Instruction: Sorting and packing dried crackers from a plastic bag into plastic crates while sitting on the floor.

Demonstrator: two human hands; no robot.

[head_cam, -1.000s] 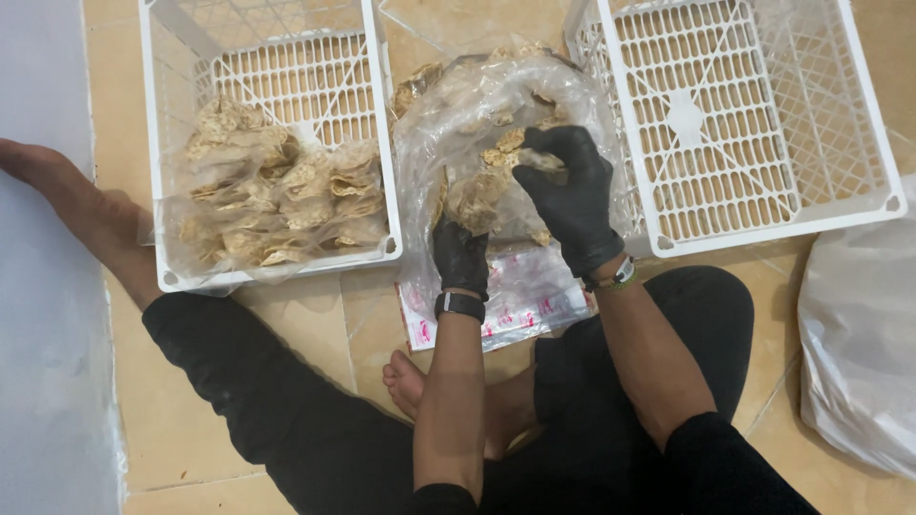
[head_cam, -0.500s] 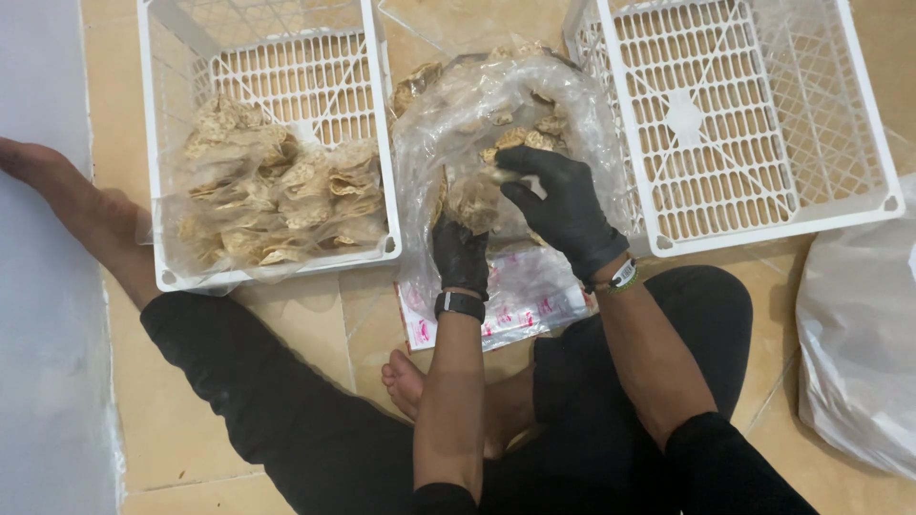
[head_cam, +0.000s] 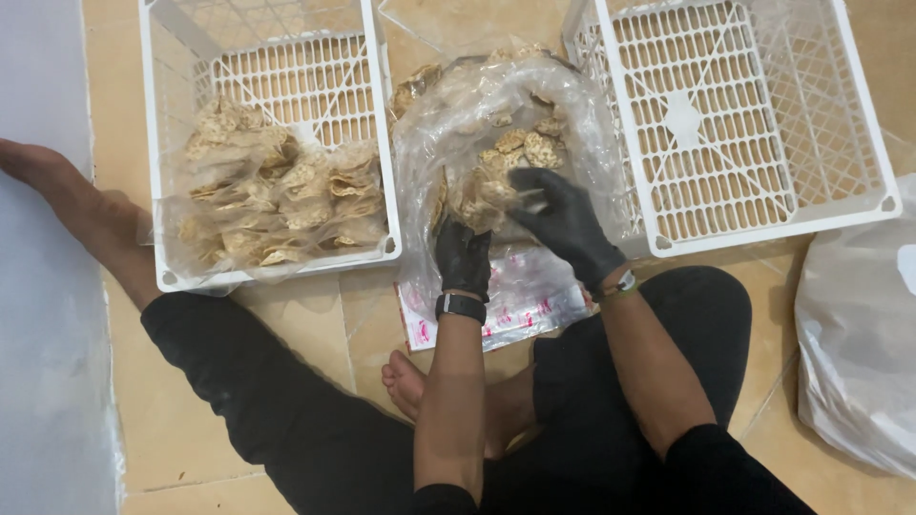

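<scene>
While the person sits on the tan tiled floor (head_cam: 315, 334) with legs in black trousers folded beneath, both hands work at a large clear plastic bag (head_cam: 448, 143) of brown crackers (head_cam: 523, 145); this bag lies on the floor between two white lattice crates, its mouth turned toward the person. Both hands wear black gloves; the left hand (head_cam: 464, 256) is at the near edge of the bag with a dark watch (head_cam: 461, 307) on the wrist, its fingers curled upward beneath a small stack of crackers (head_cam: 485, 195); whether they clamp the stack or merely cradle it cannot be told. The right hand (head_cam: 563, 221) lies just beside, slightly farther in, with a pale band (head_cam: 618, 283) at the wrist; its fingers are bent and drawn together at the same stack, thumb and forefinger appearing to nip its edge, though the grip is partly hidden by the plastic.

Under both wrists lies a flat sheaf of small clear bags with red print (head_cam: 520, 310), resting on the floor and touching the large bag's near edge; a bare foot (head_cam: 410, 381) shows just below it. The left crate (head_cam: 172, 57) holds a heap of filled clear packets of crackers (head_cam: 277, 200), piled toward its near wall. The right crate (head_cam: 859, 86) shows only its slatted bottom. A bulky whitish plastic sack (head_cam: 859, 362) sits at the right edge, well apart from the hands; a pale wall (head_cam: 43, 381) runs along the left edge, with a second bare foot (head_cam: 43, 172) against it.
</scene>
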